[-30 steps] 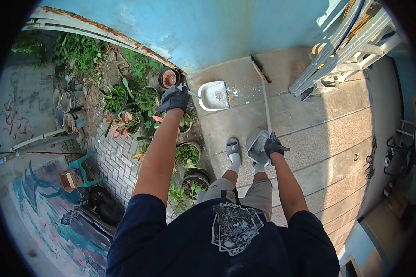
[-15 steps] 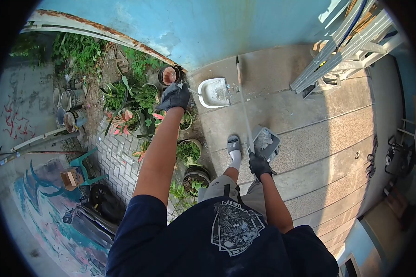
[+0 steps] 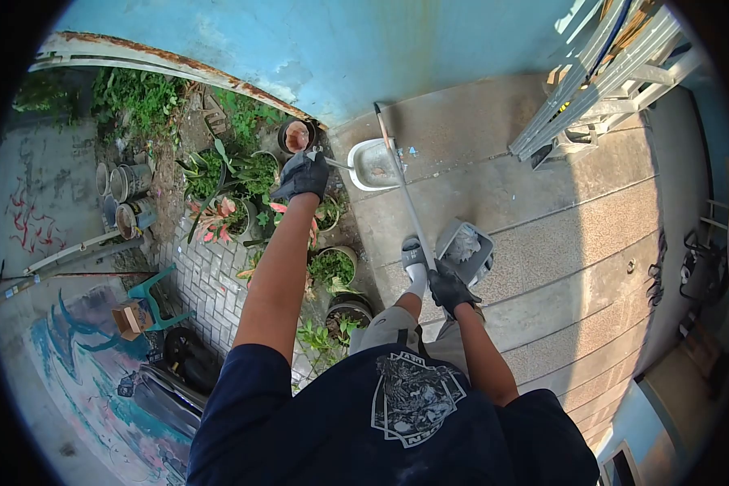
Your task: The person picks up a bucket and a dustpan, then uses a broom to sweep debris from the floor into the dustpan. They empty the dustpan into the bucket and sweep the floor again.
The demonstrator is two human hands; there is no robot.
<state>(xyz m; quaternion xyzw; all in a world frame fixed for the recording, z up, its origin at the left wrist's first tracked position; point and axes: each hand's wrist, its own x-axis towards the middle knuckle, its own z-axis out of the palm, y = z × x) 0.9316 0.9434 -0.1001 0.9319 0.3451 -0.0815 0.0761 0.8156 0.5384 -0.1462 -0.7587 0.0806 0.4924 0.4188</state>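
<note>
Left hand (image 3: 302, 174) closed around handle of dustpan (image 3: 364, 168), likely light. Right hand (image 3: 451, 289) gripping broom (image 3: 413, 212), likely stiff; best held by upper shaft.

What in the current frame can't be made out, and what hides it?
All in the head view:
- Grip end of the dustpan: covered by the left hand.
- Near end of the long pole: hidden by the right hand.
- Whether the pole's dark head has bristles: too thin.
- Bin contents: too small to identify.
- Right foot: blocked by hand and shorts.
</note>
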